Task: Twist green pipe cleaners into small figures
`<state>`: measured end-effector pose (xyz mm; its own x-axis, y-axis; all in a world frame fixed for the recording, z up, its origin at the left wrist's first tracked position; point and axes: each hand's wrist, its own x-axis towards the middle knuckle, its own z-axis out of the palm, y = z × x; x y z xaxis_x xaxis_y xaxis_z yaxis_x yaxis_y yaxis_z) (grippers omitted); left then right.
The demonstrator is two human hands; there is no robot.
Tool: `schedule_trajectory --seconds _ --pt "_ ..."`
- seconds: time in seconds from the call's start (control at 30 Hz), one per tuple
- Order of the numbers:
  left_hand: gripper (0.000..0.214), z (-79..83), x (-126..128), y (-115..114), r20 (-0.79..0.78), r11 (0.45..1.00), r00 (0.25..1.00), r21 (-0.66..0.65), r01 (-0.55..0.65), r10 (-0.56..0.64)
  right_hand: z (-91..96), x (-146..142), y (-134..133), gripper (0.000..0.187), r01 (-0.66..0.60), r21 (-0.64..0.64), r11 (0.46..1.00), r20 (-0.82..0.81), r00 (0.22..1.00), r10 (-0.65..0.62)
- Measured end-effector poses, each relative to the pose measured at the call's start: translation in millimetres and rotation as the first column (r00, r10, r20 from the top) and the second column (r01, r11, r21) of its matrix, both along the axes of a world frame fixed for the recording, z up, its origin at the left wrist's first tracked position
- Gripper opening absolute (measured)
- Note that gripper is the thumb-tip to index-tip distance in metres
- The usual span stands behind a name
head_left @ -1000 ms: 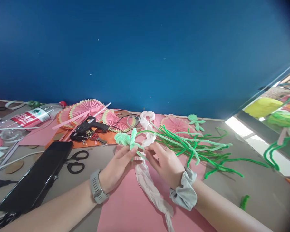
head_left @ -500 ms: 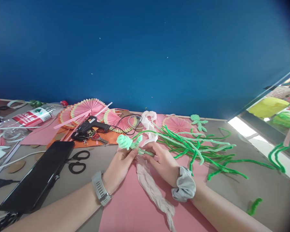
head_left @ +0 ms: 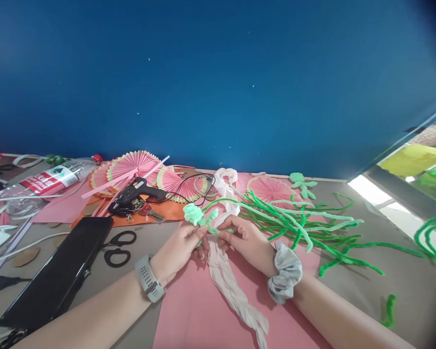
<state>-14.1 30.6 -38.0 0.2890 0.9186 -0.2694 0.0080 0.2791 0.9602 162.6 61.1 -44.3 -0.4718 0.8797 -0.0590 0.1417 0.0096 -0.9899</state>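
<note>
Between my two hands is a light green pipe cleaner flower (head_left: 194, 214) with a coiled head and a thin stem. My left hand (head_left: 188, 245) pinches it just below the head. The fingers of my right hand (head_left: 244, 241) are closed on the stem, a little to the right. A strip of crumpled whitish crepe paper (head_left: 229, 286) lies under my hands and runs toward me over a pink paper sheet (head_left: 189, 310). Loose green pipe cleaners (head_left: 305, 223) are heaped beyond my right hand. The fingertips partly hide the stem.
Left of my hands lie black scissors (head_left: 118, 249), a dark phone-like slab (head_left: 54, 276), a black glue gun (head_left: 136, 194) and keys (head_left: 150, 212). Pleated pink paper fans (head_left: 134, 167) and a plastic bottle (head_left: 51, 179) stand behind, against a blue panel (head_left: 218, 87).
The flower and both hands have shifted slightly to the right in view, along with most of the scene. My hands keep their hold, with the fingers slightly rearranged around the stem.
</note>
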Motion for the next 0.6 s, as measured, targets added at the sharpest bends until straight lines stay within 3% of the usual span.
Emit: schedule_trajectory --seconds 0.17,0.3,0.37,0.47,0.6 --pt "0.038 3.4 1.9 -0.8 0.052 1.000 0.999 -0.013 -0.011 0.012 -1.9 -0.6 -2.5 0.018 0.039 0.045 0.998 -0.008 0.999 -0.039" --pt "0.024 12.4 6.9 -6.6 0.134 0.988 0.991 0.156 -0.005 -0.016 2.1 -2.9 -5.0 0.024 0.075 0.022 0.997 -0.061 0.995 -0.074" --pt "0.029 13.5 8.6 -11.0 0.080 0.976 0.997 0.219 0.003 -0.021 3.9 -5.7 -9.3 0.021 0.051 0.013 0.999 -0.074 0.996 -0.050" --pt "0.023 11.4 9.2 -16.8 -0.021 0.978 1.000 0.208 0.011 -0.006 5.9 -11.5 -19.2 0.013 0.013 0.038 0.999 -0.054 0.998 -0.011" --pt "0.026 10.4 9.7 -18.9 -0.018 0.976 0.997 0.206 -0.073 0.079 15.1 -15.3 -28.0 0.007 -0.028 0.183 0.983 0.068 0.998 0.015"
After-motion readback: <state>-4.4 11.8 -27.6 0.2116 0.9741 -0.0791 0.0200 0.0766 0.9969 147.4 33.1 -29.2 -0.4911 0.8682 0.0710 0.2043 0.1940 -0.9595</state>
